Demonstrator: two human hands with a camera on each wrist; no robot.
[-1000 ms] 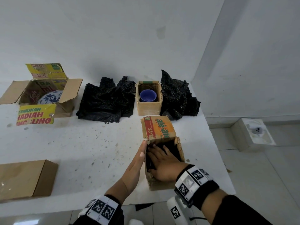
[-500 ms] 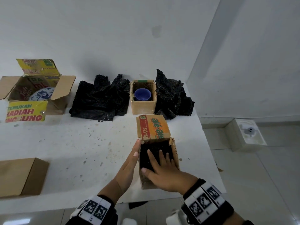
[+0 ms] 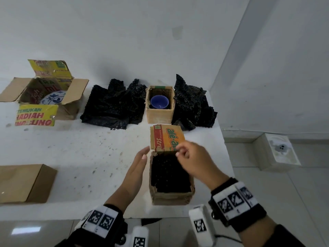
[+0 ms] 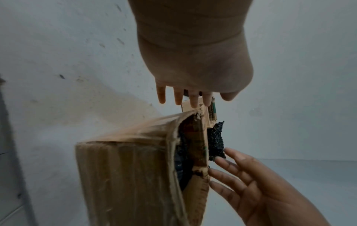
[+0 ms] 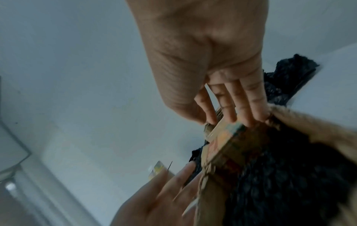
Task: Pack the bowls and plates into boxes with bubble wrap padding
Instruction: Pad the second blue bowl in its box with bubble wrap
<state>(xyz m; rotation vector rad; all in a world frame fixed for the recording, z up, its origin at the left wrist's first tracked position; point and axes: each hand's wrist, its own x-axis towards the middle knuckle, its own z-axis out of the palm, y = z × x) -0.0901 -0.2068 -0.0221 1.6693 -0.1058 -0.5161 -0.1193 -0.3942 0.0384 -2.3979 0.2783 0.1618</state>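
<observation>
A small cardboard box (image 3: 170, 196) stands near the table's front right edge, filled to the top with black bubble wrap (image 3: 169, 172). Its orange printed far flap (image 3: 165, 138) stands up. My right hand (image 3: 179, 152) is at the flap's near edge and pinches it between thumb and fingers (image 5: 231, 107). My left hand (image 3: 142, 155) lies flat against the box's left wall with straight fingers (image 4: 185, 99). A blue bowl (image 3: 159, 102) sits in a second small box (image 3: 159, 116) behind. What lies under the wrap is hidden.
Two piles of black bubble wrap (image 3: 114, 106) (image 3: 192, 107) flank the bowl's box. A large open box (image 3: 71, 97) at the back left holds a blue-and-white plate (image 3: 53, 98). A closed brown box (image 3: 23, 182) lies front left. The table's right edge (image 3: 226, 152) runs close beside my box.
My right hand has lifted off the bubble wrap inside the box and moved forward to take the far flap. My left hand has stayed against the box's left side.
</observation>
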